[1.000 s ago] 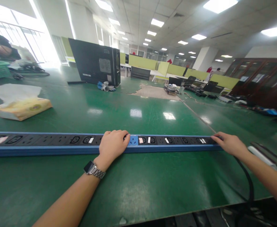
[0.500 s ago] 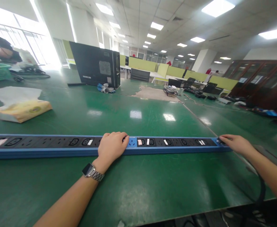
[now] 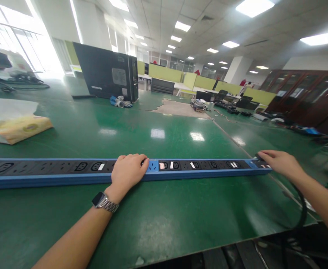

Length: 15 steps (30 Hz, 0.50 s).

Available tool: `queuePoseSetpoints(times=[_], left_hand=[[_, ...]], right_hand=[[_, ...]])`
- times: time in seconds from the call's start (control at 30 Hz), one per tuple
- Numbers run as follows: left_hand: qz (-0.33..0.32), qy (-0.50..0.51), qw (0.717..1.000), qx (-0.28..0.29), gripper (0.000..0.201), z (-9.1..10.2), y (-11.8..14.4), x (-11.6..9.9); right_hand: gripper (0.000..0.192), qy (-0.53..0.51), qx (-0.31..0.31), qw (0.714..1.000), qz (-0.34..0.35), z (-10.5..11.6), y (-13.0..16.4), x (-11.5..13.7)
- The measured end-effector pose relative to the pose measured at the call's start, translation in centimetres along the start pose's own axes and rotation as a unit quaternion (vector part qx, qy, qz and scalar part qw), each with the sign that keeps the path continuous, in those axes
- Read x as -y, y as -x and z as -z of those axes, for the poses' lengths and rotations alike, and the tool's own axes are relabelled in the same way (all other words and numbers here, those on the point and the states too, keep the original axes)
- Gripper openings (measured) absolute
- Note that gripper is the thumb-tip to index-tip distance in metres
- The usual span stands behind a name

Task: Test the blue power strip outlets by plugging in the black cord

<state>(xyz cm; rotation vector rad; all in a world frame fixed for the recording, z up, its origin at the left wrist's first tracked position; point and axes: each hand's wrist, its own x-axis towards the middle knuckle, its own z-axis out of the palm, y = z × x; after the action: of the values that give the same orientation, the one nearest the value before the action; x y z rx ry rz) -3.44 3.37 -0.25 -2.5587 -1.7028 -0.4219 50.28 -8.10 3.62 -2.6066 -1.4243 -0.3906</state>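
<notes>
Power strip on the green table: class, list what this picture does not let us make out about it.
- Power strip: far end cut off by the left edge.
- Sockets beneath the left hand: covered.
- Right end under the right hand: cable joint hidden.
- White labels: too small to read.
</notes>
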Motion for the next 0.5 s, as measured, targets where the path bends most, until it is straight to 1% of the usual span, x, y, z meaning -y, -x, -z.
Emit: queuePoseSetpoints(times=[0.07, 0.1, 0.17, 0.27, 0.4, 0.5], left_hand=[[0.0, 0.002, 1.0, 0.001, 0.043, 0.0, 0.0, 0.0], [-0.002, 0.003, 1.0, 0.0, 0.043, 0.1, 0.0, 0.0], [-0.006, 0.005, 1.0, -0.001, 0.043, 0.1, 0.0, 0.0], [-0.005, 0.004, 1.0, -0.001, 0.044, 0.1, 0.1, 0.0], [-0.005, 0.011, 1.0, -0.005, 0.043, 0.1, 0.1, 0.1], [-0.008, 0.019, 1.0, -0.008, 0.043, 0.0, 0.0, 0.2]], right_hand=[[0.055, -0.023, 0.057, 0.998, 0.007, -0.2, 0.3, 0.9], [0.054, -0.026, 0.074, 0.997, 0.007, -0.7, 0.4, 1.3], [0.053, -0.025, 0.07, 0.997, 0.019, -1.7, 0.6, 1.9], [0.052, -0.035, 0.054, 0.997, 0.035, -3.0, 0.2, 1.7], [0.053, -0.004, 0.064, 0.997, 0.047, -3.2, -0.4, 1.0], [0.054, 0.026, 0.052, 0.997, 0.04, -3.0, -0.2, 1.5]])
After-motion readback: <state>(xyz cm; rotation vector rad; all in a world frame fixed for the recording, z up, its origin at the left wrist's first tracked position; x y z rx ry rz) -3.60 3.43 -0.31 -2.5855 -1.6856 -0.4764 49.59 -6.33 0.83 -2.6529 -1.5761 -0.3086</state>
